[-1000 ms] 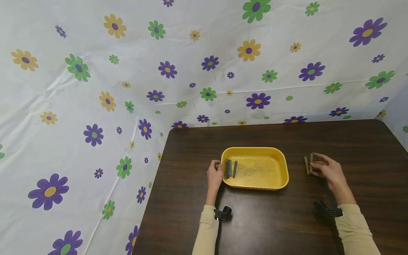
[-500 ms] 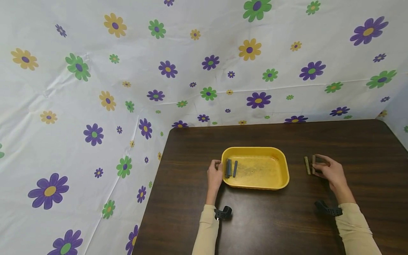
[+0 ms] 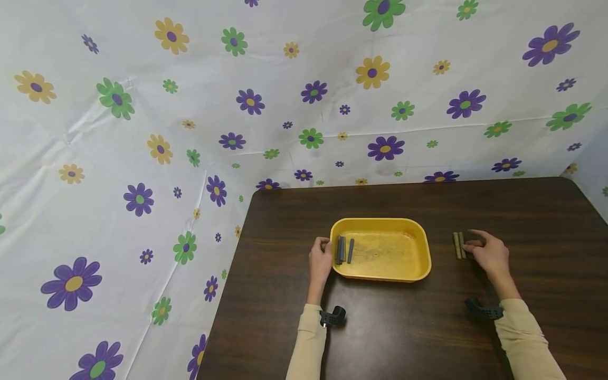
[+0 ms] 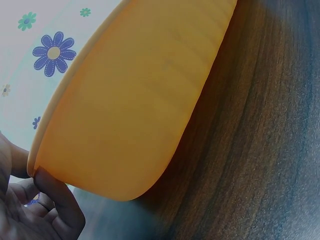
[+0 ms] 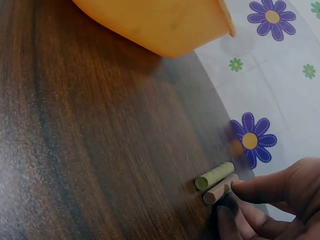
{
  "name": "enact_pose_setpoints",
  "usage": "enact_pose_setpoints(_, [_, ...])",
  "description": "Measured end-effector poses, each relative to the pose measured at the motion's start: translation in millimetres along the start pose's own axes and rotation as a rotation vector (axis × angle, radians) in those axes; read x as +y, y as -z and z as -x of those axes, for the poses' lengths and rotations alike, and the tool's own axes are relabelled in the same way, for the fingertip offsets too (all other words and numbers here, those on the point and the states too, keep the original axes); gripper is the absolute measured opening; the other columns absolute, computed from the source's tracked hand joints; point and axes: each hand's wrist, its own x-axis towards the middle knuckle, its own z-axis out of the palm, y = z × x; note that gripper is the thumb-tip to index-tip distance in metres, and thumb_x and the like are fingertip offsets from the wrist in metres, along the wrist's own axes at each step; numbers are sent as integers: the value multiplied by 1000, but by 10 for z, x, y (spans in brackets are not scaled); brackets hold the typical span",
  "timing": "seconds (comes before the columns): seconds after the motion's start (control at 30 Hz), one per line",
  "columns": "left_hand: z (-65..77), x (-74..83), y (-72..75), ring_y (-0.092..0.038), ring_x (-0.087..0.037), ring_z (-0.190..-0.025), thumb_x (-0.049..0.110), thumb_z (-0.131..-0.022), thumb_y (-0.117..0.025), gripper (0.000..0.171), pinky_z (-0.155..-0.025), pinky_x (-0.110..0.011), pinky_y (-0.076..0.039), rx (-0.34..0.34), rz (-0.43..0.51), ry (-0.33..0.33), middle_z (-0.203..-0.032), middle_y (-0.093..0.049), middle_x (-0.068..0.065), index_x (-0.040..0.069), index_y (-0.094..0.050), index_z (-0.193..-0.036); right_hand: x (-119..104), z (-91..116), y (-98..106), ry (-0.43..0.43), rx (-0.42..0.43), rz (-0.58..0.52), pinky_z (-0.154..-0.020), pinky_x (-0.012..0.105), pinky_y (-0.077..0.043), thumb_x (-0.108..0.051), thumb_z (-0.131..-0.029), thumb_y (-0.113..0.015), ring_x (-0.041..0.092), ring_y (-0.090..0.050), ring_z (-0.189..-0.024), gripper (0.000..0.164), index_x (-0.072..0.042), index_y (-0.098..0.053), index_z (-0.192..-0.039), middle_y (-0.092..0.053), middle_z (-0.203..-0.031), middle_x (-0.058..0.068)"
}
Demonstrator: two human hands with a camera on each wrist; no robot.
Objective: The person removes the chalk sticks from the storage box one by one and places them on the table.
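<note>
At the left end of the yellow tray (image 3: pixel 380 278), my left hand (image 3: pixel 320 257) pinches the rim; in the left wrist view its fingers (image 4: pixel 62 202) are at the tray's corner. Several dark chalk sticks (image 3: pixel 342 249) lie inside at that end, one slightly apart. To the right of the tray, a yellow-green chalk stick (image 5: pixel 215 175) lies on the table. Close alongside it is a peach chalk stick (image 5: pixel 218 191), which my right hand (image 3: pixel 491 254) pinches between thumb and fingers. The two sticks lie nearly parallel.
The dark wooden table (image 3: pixel 394 327) meets a flower-printed white sheet (image 3: pixel 294 79) at the back and left. Black wrist bands (image 3: pixel 334 316) sit over both sleeves.
My right hand has brought the peach chalk stick left, closing the gap beside the yellow-green one, after a small shift right. My left hand stays on the tray's rim.
</note>
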Motion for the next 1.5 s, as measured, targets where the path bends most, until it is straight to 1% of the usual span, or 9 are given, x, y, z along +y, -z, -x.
enact_pose_setpoints(0.13, [-2,-1,3,-57,-16,-73,8,-104,-60,12,-66,-34,-48,0,5,-7,-89,-67,-9,0,-67,-109,-17,9,13,-50,-11,-43,-91,66,-44,-6,-102,-61,54,-57,-110,50,14,-46,-145,-66,-117,36])
enact_pose_setpoints(0.23, [-1,-3,8,-57,-16,-73,9,-104,-60,12,-66,-34,-47,-3,12,-7,-90,-67,-9,0,-67,-109,-23,15,35,-98,-33,-106,-82,42,-54,-7,-104,-58,24,-68,-90,51,14,-43,-148,-69,-117,32])
enact_pose_setpoints(0.33, [-5,-6,9,-57,-16,-74,10,-105,-60,13,-66,-34,-47,-6,14,-6,-91,-67,-9,1,-67,-110,-20,16,46,-127,-48,-192,-69,22,-53,-9,-106,-56,-6,-57,-78,53,14,-39,-150,-74,-103,13])
enact_pose_setpoints(0.4, [-8,-9,9,-57,-16,-74,11,-105,-59,14,-66,-34,-47,-9,12,-8,-91,-67,-9,1,-67,-111,-12,18,47,-129,-54,-248,-66,15,-51,-9,-106,-55,-14,-53,-75,53,15,-38,-151,-70,-96,-6])
enact_pose_setpoints(0.5, [-12,-10,7,-57,-16,-74,11,-105,-59,14,-66,-33,-47,-14,8,-2,-92,-67,-9,1,-67,-111,-1,20,47,-122,-55,-289,-66,15,-52,-7,-107,-52,-14,-54,-76,52,16,-36,-151,-61,-91,-21])
enact_pose_setpoints(0.73, [-15,-20,7,-56,-16,-75,11,-105,-59,14,-67,-32,-46,-20,9,11,-93,-67,-10,1,-66,-113,-24,51,69,-176,-35,-339,-69,16,-53,-13,-110,-42,-11,-51,-82,52,14,-33,-153,-58,-120,15])
enact_pose_setpoints(0.93, [-9,-17,14,-56,-16,-75,10,-105,-59,13,-66,-33,-47,-13,18,-5,-92,-67,-10,1,-66,-111,-64,87,82,-199,-13,-676,-69,19,-57,-12,-110,-46,-3,-65,-79,42,6,-43,-148,-66,-91,-14])
enact_pose_setpoints(1.07, [-6,-10,12,-56,-16,-74,10,-105,-59,12,-67,-34,-47,-4,19,-10,-91,-67,-10,1,-67,-109,-113,111,100,-176,-14,-825,-67,20,-57,-11,-109,-51,2,-69,-79,21,-7,-54,-129,-71,-86,-12])
enact_pose_setpoints(1.5, [-13,-33,4,-53,-14,-68,11,-105,-60,13,-62,-31,-45,-11,36,-11,-90,-67,-11,1,-67,-110,-408,154,141,-112,-54,-864,-69,19,-57,-17,-108,-56,3,-70,-81,8,-21,-61,-114,-73,-89,-11])
